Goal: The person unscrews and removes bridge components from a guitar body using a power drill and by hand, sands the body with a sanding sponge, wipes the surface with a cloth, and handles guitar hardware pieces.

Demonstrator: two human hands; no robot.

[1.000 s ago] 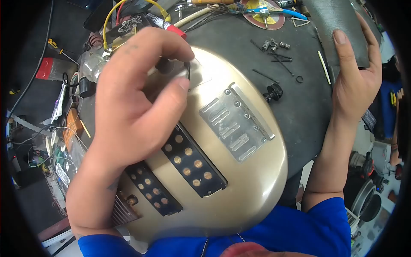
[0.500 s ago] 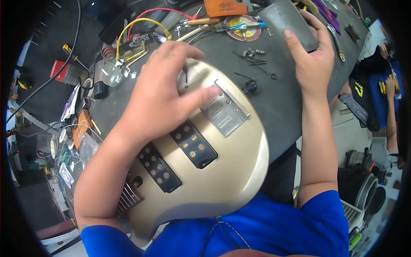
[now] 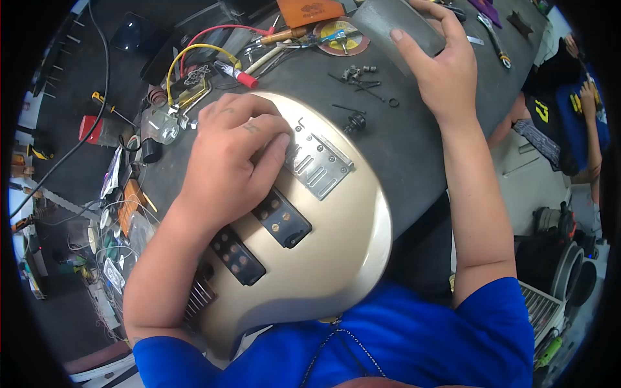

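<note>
A gold electric guitar body point(image 3: 343, 246) lies across my lap and the table edge, with a metal bridge plate point(image 3: 322, 173) and two black pickups point(image 3: 284, 223). Over the body, beside the bridge plate, my left hand point(image 3: 233, 152) is closed, its thumb pressed to curled fingers. Whatever is between those fingers is hidden. My right hand point(image 3: 446, 71) grips a dark grey, flat-faced rectangular object point(image 3: 394, 29), thumb on its face, above the table. A small hooked metal piece point(image 3: 299, 123) shows on the body near my left fingertips.
Small screws and metal parts point(image 3: 359, 74) and a black knob-like part point(image 3: 354, 121) lie on the dark table point(image 3: 414, 155). Beyond are a red marker-like item point(image 3: 247, 79), yellow cable point(image 3: 171, 71) and wrench point(image 3: 495, 42). Clutter fills the left. Another person's arm point(image 3: 592, 129) is at far right.
My left hand has moved its thumb off the bridge plate and drawn its fingers together. The right hand still holds the grey object. The view has shifted slightly, uncovering the red marker-like item.
</note>
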